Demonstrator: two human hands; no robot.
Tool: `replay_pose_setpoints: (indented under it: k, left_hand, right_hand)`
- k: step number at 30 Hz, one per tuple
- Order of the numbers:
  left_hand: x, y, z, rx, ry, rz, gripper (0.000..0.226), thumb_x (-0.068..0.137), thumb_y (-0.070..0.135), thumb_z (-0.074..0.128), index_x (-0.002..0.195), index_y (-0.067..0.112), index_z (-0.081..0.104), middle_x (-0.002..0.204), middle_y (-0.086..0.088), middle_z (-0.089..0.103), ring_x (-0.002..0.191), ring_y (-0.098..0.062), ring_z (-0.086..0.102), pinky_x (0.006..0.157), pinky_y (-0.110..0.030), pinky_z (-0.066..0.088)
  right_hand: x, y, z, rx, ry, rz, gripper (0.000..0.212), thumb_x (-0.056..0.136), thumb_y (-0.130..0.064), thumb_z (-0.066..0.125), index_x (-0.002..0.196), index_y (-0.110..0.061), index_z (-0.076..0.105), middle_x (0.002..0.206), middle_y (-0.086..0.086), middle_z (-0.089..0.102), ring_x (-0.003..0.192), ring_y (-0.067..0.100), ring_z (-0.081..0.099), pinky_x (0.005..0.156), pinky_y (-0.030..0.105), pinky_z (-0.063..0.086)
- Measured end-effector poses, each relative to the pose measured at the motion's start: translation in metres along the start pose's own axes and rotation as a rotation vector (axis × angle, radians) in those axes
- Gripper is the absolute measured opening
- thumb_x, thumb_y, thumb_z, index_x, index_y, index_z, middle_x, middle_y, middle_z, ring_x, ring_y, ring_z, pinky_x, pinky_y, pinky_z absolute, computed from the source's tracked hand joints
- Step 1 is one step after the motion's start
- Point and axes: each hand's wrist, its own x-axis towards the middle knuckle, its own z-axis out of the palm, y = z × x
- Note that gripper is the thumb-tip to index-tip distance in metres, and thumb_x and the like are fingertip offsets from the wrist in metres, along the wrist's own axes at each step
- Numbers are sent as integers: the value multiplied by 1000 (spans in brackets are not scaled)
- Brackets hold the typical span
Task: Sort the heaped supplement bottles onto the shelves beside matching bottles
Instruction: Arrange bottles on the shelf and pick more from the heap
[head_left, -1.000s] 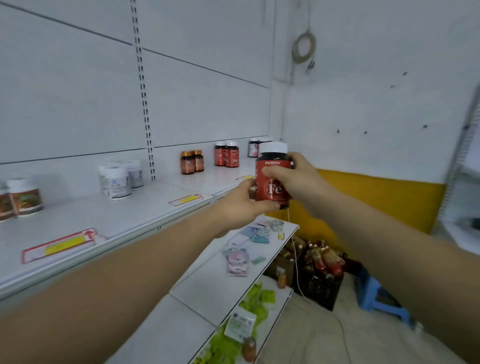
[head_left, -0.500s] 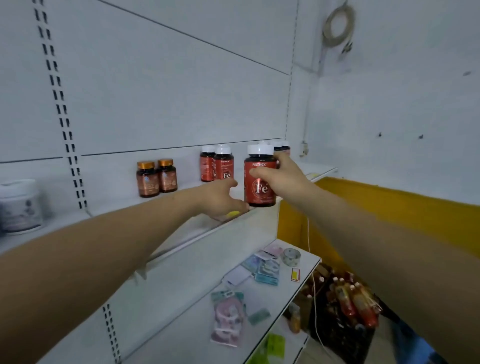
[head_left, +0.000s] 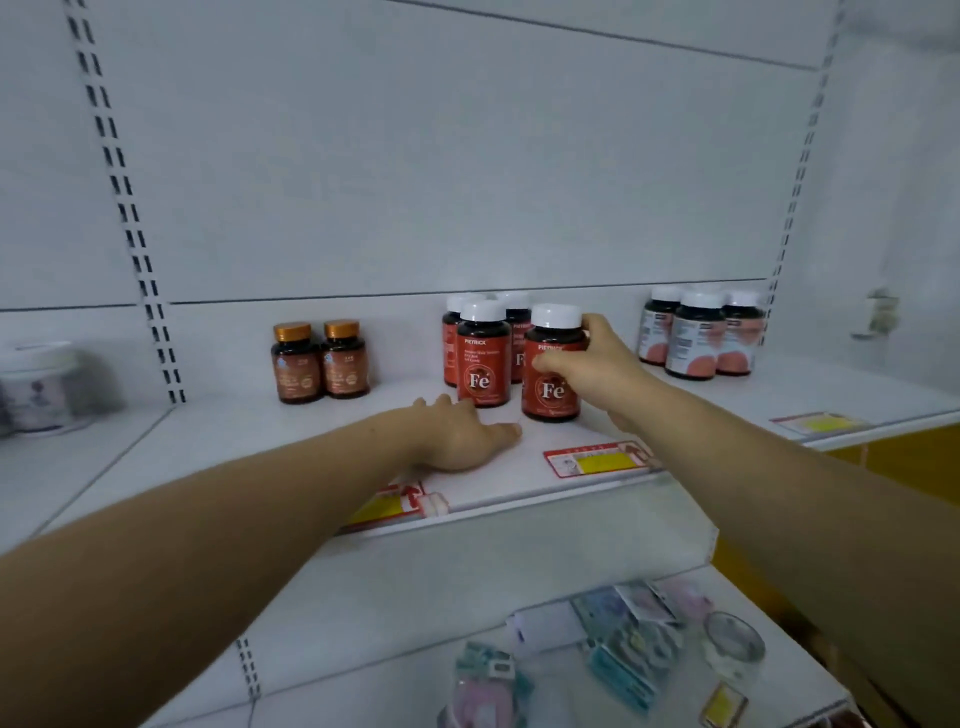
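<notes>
1. On the upper shelf (head_left: 249, 447), the red Fe bottle (head_left: 551, 364) stands upright with its base on the shelf surface, white cap up; it sits just right of and slightly forward of the matching red bottles (head_left: 483, 358), a narrow gap separating it from the nearest one.
2. Right hand (head_left: 597, 369): fingers and thumb are curled round the red Fe bottle at label height and near the cap, gripping it from its right side.
3. Left hand (head_left: 462, 436): palm down on the shelf, fingers extended and relaxed, holding nothing; fingertips lie just in front of the front matching bottle; whether they touch it cannot be told.
4. Open room: bare shelf surface runs between the red group and the two amber bottles (head_left: 319, 361) to the left; a wider bare strip separates the held bottle from the dark bottles with pale labels (head_left: 698, 332) to the right; the strip in front of all groups, back from the front edge, is open apart from the left hand.
5. Edges: the front lip of the upper shelf carries a red-and-yellow price tag (head_left: 597, 460) just in front of the held bottle, and a second tag (head_left: 389, 506) partly under the left forearm; a third lies at the far right.
6. At far left, a white jar (head_left: 39, 387) stands, blurred.
7. Below, the lower shelf (head_left: 363, 644) holds loose flat packets (head_left: 623, 649), blurred.
</notes>
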Motion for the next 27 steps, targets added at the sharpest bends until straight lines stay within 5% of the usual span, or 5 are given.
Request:
replay_pose_setpoints:
  k: [5,14,22,27]
  left_hand:
    - [4,6,6,61,2,-137,93,80,82,18,152,24,7,160,-6,2,146,-32,1,114,-58,10]
    - [5,9,5,62,-4,-172,93,80,82,21,152,26,3,160,0,2,147,-26,2,114,-60,8]
    - [-13,7,-11,-121,11,-144,80,87,67,40,151,23,18,157,-2,20,143,-22,22,115,-38,17]
    - [-52,-34,-30,-256,100,-170,74,85,63,50,148,31,27,157,3,21,142,-21,24,114,-39,19]
  right_hand:
    - [31,10,-8,-28,-123,-47,65,79,-18,74,135,-20,40,125,2,58,112,21,57,93,34,46]
    - [58,22,7,-68,-187,-111,67,81,-26,74,136,-16,38,129,5,56,116,25,56,98,42,46]
    - [54,7,3,-210,-175,-94,79,77,-37,74,140,-16,32,134,8,47,122,29,51,99,44,46]
    - [26,-45,7,-569,-113,-331,84,82,-48,65,148,-19,22,146,9,31,133,29,35,104,42,38]
